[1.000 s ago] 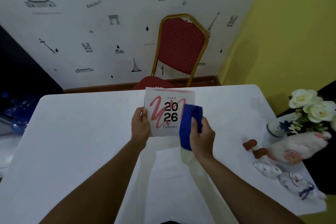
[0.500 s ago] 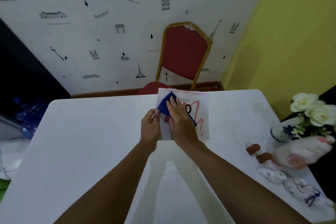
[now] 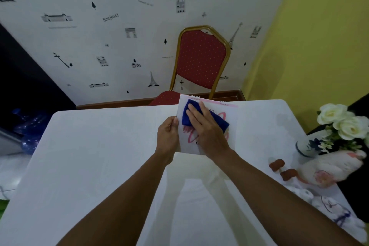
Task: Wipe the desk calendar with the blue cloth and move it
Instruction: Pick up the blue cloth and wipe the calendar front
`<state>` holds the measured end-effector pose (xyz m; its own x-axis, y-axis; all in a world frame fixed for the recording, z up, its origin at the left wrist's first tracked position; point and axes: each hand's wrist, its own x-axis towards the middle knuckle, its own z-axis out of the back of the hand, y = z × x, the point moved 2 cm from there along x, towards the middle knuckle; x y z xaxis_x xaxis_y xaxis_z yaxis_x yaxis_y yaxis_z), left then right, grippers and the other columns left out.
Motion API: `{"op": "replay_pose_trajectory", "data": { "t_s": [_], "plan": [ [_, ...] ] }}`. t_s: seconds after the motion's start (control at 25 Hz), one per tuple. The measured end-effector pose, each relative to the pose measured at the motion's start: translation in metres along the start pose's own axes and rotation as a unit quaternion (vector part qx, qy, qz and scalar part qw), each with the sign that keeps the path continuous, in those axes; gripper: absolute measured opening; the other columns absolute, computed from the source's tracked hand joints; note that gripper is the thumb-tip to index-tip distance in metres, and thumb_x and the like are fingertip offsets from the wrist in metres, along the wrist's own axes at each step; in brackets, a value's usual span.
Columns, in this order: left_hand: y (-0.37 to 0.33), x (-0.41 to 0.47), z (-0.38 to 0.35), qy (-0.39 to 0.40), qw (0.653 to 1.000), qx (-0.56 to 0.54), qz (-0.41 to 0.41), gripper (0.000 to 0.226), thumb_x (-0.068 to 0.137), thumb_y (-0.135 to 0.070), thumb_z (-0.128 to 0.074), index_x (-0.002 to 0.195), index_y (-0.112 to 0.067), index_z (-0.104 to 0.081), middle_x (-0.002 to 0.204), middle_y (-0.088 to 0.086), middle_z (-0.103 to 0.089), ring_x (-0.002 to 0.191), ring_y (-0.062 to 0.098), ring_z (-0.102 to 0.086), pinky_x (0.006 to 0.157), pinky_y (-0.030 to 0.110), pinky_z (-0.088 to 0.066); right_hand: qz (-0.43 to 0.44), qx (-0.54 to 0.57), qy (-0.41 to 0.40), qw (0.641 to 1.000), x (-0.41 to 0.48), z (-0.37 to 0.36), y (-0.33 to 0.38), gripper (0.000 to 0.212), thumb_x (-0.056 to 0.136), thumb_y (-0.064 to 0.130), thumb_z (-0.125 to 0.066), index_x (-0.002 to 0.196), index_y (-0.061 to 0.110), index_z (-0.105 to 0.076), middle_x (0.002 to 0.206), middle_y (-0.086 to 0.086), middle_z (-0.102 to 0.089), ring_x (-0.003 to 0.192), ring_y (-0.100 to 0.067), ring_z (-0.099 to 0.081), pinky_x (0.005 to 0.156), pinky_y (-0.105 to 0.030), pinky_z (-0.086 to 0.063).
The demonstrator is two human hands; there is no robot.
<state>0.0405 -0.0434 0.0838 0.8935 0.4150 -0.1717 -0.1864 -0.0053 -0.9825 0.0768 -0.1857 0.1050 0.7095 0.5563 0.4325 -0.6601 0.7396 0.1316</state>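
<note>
The desk calendar (image 3: 232,126), white with pink lettering and a spiral top, is held up above the far middle of the white table (image 3: 99,156). My left hand (image 3: 167,136) grips its left edge. My right hand (image 3: 207,128) lies flat on the calendar's front, pressing the blue cloth (image 3: 188,115) against its upper left part. The hand and cloth hide most of the printing.
A red chair with a gold frame (image 3: 201,60) stands behind the table's far edge. At the right edge sit a vase of white flowers (image 3: 339,122), a plush bird with red feet (image 3: 329,166) and small white plush toys (image 3: 327,203).
My right hand brought the cloth from the calendar's right side onto its face and wiped toward the upper left. The calendar has shifted slightly away and to the right.
</note>
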Motion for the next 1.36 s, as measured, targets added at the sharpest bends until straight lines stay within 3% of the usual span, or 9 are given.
{"op": "replay_pose_trajectory", "data": {
  "t_s": [0.16, 0.36, 0.56, 0.76, 0.84, 1.0, 1.08, 1.24, 1.36],
  "plan": [
    [-0.001, 0.004, 0.003, -0.016, 1.0, 0.007, 0.015, 0.016, 0.104, -0.034, -0.046, 0.098, -0.041, -0.06, 0.096, -0.022, -0.066, 0.085, 0.01, -0.068, 0.051, 0.01, -0.05, 0.116, -0.006, 0.042, 0.992, -0.029, -0.004, 0.006, 0.077, 0.075, 0.008, -0.089, 0.144, 0.007, -0.055, 0.147, -0.011, -0.058, 0.138, -0.038, -0.051, 0.107, -0.051, -0.042],
    [-0.009, 0.005, 0.0, 0.005, 1.0, 0.001, 0.006, 0.015, 0.103, -0.037, -0.046, 0.101, -0.039, -0.061, 0.089, -0.022, -0.07, 0.081, 0.003, -0.07, 0.052, 0.013, -0.053, 0.014, -0.002, 0.028, 0.999, 0.005, 0.005, -0.015, 0.071, 0.083, 0.01, -0.083, 0.147, 0.004, -0.051, 0.152, -0.014, -0.051, 0.143, -0.039, -0.043, 0.11, -0.057, -0.044],
    [-0.005, 0.007, 0.002, -0.009, 1.0, -0.007, 0.02, 0.017, 0.104, -0.032, -0.046, 0.099, -0.039, -0.06, 0.096, -0.02, -0.067, 0.084, 0.011, -0.068, 0.051, 0.01, -0.051, 0.188, -0.023, 0.043, 0.981, -0.028, -0.004, -0.008, 0.078, 0.072, 0.004, -0.089, 0.143, 0.007, -0.056, 0.147, -0.01, -0.058, 0.138, -0.036, -0.051, 0.111, -0.048, -0.032],
    [-0.01, 0.008, -0.001, 0.003, 1.0, -0.008, 0.016, 0.015, 0.103, -0.036, -0.047, 0.1, -0.039, -0.061, 0.091, -0.02, -0.069, 0.079, 0.007, -0.07, 0.051, 0.014, -0.053, 0.063, -0.009, 0.034, 0.997, 0.009, 0.004, -0.027, 0.073, 0.083, 0.007, -0.082, 0.148, 0.005, -0.049, 0.153, -0.013, -0.05, 0.146, -0.038, -0.039, 0.11, -0.057, -0.044],
    [-0.01, 0.009, 0.0, -0.002, 1.0, -0.007, 0.021, 0.016, 0.104, -0.035, -0.046, 0.098, -0.038, -0.061, 0.093, -0.019, -0.068, 0.081, 0.011, -0.07, 0.051, 0.013, -0.052, 0.088, -0.002, 0.035, 0.996, -0.002, -0.005, -0.017, 0.074, 0.082, 0.004, -0.083, 0.148, 0.006, -0.05, 0.153, -0.012, -0.051, 0.145, -0.037, -0.041, 0.113, -0.055, -0.04],
    [-0.009, 0.01, 0.004, -0.022, 0.999, -0.012, 0.028, 0.018, 0.104, -0.037, -0.044, 0.097, -0.038, -0.06, 0.094, -0.02, -0.067, 0.083, 0.01, -0.068, 0.049, 0.013, -0.051, 0.232, -0.032, 0.055, 0.971, -0.046, -0.016, -0.011, 0.073, 0.08, -0.001, -0.081, 0.146, 0.009, -0.052, 0.152, -0.008, -0.053, 0.144, -0.033, -0.045, 0.116, -0.047, -0.029],
    [-0.012, 0.01, 0.006, -0.016, 1.0, -0.009, 0.023, 0.016, 0.103, -0.036, -0.045, 0.097, -0.039, -0.06, 0.093, -0.02, -0.067, 0.08, 0.008, -0.068, 0.05, 0.012, -0.052, 0.213, -0.041, 0.053, 0.975, -0.035, -0.011, -0.024, 0.071, 0.082, 0.001, -0.081, 0.147, 0.009, -0.052, 0.153, -0.009, -0.052, 0.145, -0.035, -0.042, 0.116, -0.047, -0.032],
    [-0.015, 0.011, 0.004, -0.009, 1.0, 0.0, 0.023, 0.014, 0.103, -0.035, -0.047, 0.099, -0.038, -0.06, 0.096, -0.016, -0.067, 0.08, 0.011, -0.069, 0.05, 0.015, -0.053, 0.062, -0.007, 0.016, 0.998, -0.005, -0.001, -0.028, 0.078, 0.078, 0.007, -0.086, 0.147, 0.005, -0.051, 0.152, -0.012, -0.052, 0.143, -0.039, -0.044, 0.108, -0.05, -0.036],
    [-0.013, 0.012, 0.006, -0.029, 0.999, 0.006, 0.025, 0.014, 0.104, -0.034, -0.045, 0.104, -0.035, -0.059, 0.099, -0.014, -0.066, 0.084, 0.013, -0.067, 0.054, 0.016, -0.052, 0.164, -0.01, 0.036, 0.986, -0.034, -0.013, -0.016, 0.074, 0.081, -0.003, -0.08, 0.148, 0.007, -0.05, 0.153, -0.01, -0.052, 0.144, -0.036, -0.043, 0.111, -0.048, -0.035]
  ]
}}
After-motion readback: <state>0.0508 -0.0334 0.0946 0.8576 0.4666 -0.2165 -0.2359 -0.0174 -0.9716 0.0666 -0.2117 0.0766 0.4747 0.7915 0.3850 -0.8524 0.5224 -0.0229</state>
